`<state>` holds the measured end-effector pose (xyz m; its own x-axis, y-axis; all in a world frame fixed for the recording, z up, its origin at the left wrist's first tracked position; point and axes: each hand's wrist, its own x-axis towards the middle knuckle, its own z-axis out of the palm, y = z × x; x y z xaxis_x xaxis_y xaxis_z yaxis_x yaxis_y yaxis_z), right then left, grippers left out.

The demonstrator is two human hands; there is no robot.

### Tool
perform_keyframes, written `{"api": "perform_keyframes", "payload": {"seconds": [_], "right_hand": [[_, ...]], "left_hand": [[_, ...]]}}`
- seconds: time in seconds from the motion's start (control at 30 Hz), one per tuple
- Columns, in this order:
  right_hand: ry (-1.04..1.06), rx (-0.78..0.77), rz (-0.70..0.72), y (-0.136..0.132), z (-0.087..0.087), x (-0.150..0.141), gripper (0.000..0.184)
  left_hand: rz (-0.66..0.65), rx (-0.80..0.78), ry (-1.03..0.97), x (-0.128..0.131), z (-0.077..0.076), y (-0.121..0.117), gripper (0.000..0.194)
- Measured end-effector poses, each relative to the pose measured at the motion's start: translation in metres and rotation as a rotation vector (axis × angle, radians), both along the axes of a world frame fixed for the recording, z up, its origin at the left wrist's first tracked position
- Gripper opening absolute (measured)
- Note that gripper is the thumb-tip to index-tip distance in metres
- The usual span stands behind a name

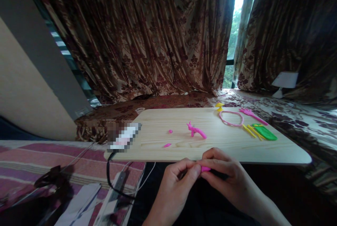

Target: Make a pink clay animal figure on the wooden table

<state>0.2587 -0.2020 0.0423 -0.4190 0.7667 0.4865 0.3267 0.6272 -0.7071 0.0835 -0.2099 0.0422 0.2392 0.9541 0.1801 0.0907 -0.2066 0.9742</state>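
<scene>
Just off the table's near edge, my left hand (180,180) and my right hand (228,173) meet with fingertips pinched around a small piece of pink modelling clay (205,169). Part of the piece is hidden by the fingers. On the table ahead stands a pink clay figure (197,130), long-bodied, with a raised head end and a leg-like support. To its left lie a small pink clay ball (171,131) and a pointed pink clay piece (167,145).
The wooden table (155,120) also bears a yellow clay piece (219,106), a pink clay ring (231,118), a pink hand-shaped piece (253,115), yellow clay sticks (250,131) and a green clay slab (265,133). A pixelated object (125,138) lies at the left edge, near a black cable (108,175).
</scene>
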Motion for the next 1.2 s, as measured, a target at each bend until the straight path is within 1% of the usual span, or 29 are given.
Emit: {"api": "perform_keyframes", "payload": {"seconds": [0.13, 0.27, 0.43, 0.57, 0.67, 0.73, 0.83, 0.9, 0.97, 1.03, 1.1, 1.2], "right_hand": [[0.025, 0.008, -0.028, 0.000, 0.001, 0.000, 0.021], [0.042, 0.010, -0.040, 0.001, -0.001, 0.000, 0.023], [0.027, -0.006, -0.026, 0.000, 0.000, 0.000, 0.021], [0.050, 0.010, -0.020, 0.000, 0.001, 0.000, 0.021], [0.044, -0.001, -0.037, 0.000, 0.000, -0.002, 0.021], [0.033, -0.005, -0.054, 0.001, -0.003, -0.004, 0.021], [0.055, 0.037, -0.100, 0.004, -0.012, -0.009, 0.024], [0.095, 0.089, -0.131, 0.005, -0.018, -0.011, 0.034], [0.131, 0.121, -0.144, 0.006, -0.022, -0.011, 0.042], [0.143, 0.119, -0.130, 0.006, -0.025, -0.010, 0.043], [0.142, 0.110, -0.109, 0.006, -0.025, -0.010, 0.041], [0.141, 0.100, -0.091, 0.006, -0.022, -0.012, 0.038]], "left_hand": [[0.036, -0.011, -0.024, -0.002, -0.002, 0.001, 0.035], [0.047, 0.006, -0.009, -0.002, -0.002, 0.001, 0.030], [0.040, 0.005, 0.016, 0.000, -0.003, 0.001, 0.025], [0.074, -0.006, -0.041, 0.000, -0.006, 0.003, 0.030], [0.056, -0.049, -0.102, 0.004, -0.009, 0.006, 0.029], [0.032, -0.121, -0.205, 0.009, -0.013, 0.006, 0.023], [0.024, -0.285, -0.517, 0.018, -0.021, 0.006, 0.017], [0.022, -0.382, -0.737, 0.022, -0.027, 0.007, 0.014], [0.029, -0.473, -0.890, 0.023, -0.031, 0.009, 0.012], [0.046, -0.567, -0.981, 0.022, -0.033, 0.011, 0.009], [0.039, -0.640, -1.029, 0.022, -0.034, 0.011, 0.010], [-0.025, -0.635, -1.018, 0.024, -0.033, 0.009, 0.010]]}}
